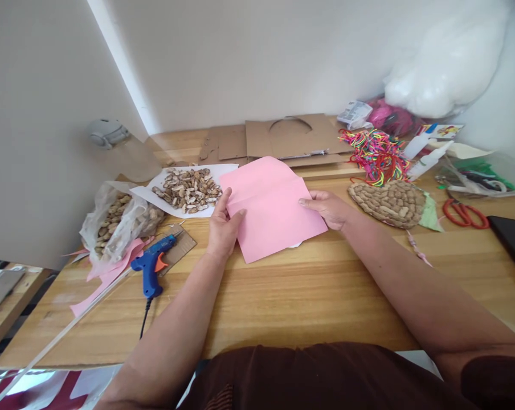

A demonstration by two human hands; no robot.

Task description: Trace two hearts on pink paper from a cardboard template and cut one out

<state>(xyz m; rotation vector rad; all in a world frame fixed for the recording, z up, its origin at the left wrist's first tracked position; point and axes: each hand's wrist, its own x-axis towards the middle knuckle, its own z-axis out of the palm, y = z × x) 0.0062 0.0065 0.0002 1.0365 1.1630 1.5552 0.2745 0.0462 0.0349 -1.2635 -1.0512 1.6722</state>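
A pink sheet of paper (274, 208) with a curved top edge and a faint crease is held up over the wooden table. My left hand (225, 223) grips its left edge, thumb on the front face. My right hand (328, 209) pinches the right edge between thumb and fingers. A bit of white shows beneath the sheet's lower right edge. Left of my left hand, peanut shells (189, 191) lie on white paper. A blue glue gun (152, 265) rests by a small cardboard piece (181, 246).
Cardboard (291, 136) lies behind the sheet. At right are a heart-shaped peanut-shell piece (388, 203), colorful cords (377, 155), white bottles (428, 161), red-handled scissors (465, 214) and a black device (511, 242). A bag of peanuts (114, 222) stands at left.
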